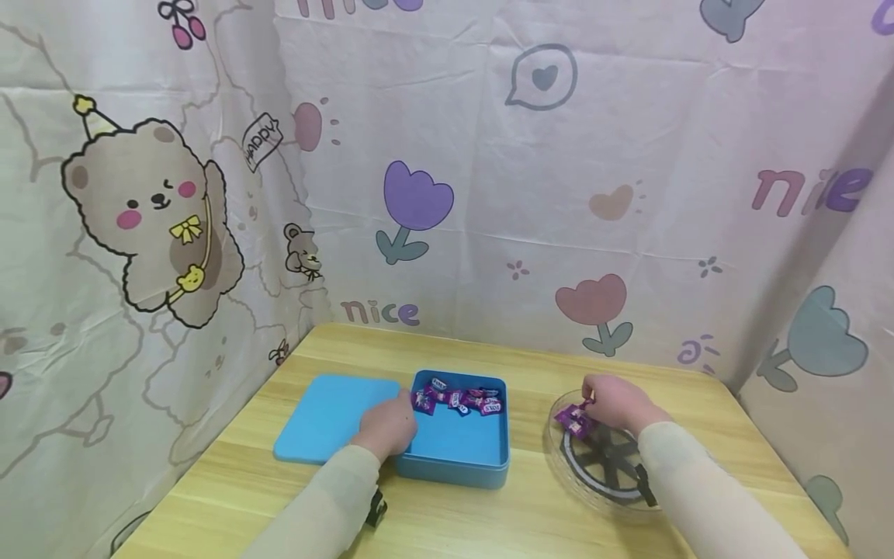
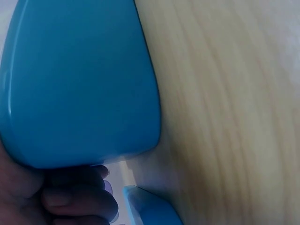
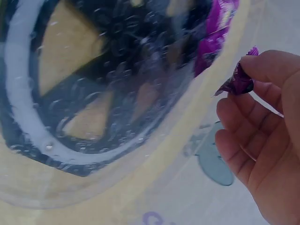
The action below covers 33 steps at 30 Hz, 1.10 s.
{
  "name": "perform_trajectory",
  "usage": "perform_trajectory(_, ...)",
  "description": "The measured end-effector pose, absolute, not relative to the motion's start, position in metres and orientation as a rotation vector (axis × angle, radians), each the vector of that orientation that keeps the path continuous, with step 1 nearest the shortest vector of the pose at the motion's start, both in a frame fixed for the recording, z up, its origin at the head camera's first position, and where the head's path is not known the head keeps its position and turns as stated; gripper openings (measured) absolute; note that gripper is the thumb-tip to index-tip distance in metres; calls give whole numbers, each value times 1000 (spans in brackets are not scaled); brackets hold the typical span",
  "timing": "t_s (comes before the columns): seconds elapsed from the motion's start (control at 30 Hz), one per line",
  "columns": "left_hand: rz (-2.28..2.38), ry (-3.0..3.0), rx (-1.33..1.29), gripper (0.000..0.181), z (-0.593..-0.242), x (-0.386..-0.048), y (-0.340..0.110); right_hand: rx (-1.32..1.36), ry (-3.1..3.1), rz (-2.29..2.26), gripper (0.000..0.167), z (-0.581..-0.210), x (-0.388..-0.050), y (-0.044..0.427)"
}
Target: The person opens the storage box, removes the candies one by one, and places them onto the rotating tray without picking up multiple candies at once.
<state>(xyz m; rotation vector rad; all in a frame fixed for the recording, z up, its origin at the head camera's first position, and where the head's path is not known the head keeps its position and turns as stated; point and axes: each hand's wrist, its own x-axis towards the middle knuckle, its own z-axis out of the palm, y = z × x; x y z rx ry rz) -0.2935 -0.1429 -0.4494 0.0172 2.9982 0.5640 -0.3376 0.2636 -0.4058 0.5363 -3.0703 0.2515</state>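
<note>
A blue box (image 1: 457, 468) holds several purple-wrapped candies (image 1: 455, 398) along its far side. My left hand (image 1: 389, 426) grips the box's left wall near the rim. In the left wrist view, the curled fingers (image 2: 82, 199) of that hand show beside the box's outer wall (image 2: 84, 84). My right hand (image 1: 618, 402) is over a clear round dish (image 1: 555, 458). Thumb and fingers pinch one purple-wrapped candy (image 3: 241, 80), seen in the right wrist view. More purple candy (image 1: 574, 421) lies at the dish's far left side.
The flat blue lid (image 1: 328, 419) lies on the wooden table (image 1: 447, 528) left of the box. A dark spoked pattern with a pale ring (image 1: 594, 483) shows through the dish. Printed curtains (image 1: 475, 155) stand behind and at both sides of the table.
</note>
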Motion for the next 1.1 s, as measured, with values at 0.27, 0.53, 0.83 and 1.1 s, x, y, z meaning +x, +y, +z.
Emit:
perform_trajectory(0.27, 568, 2986, 26, 59, -449, -293, -142, 374, -3081, 268, 16, -412, -337, 273)
perform_trajectory(0.53, 595, 2987, 13, 58, -452, -289, -145, 302, -3080, 320, 22, -425, -344, 267)
perform_trajectory(0.83, 580, 2980, 31, 59, -454, -291, -141, 271, -3096, 297, 23, -428, -344, 265)
perform_trajectory(1.1, 577, 2984, 35, 59, -449, -294, -143, 262, -3066, 320, 18, -419, -349, 264)
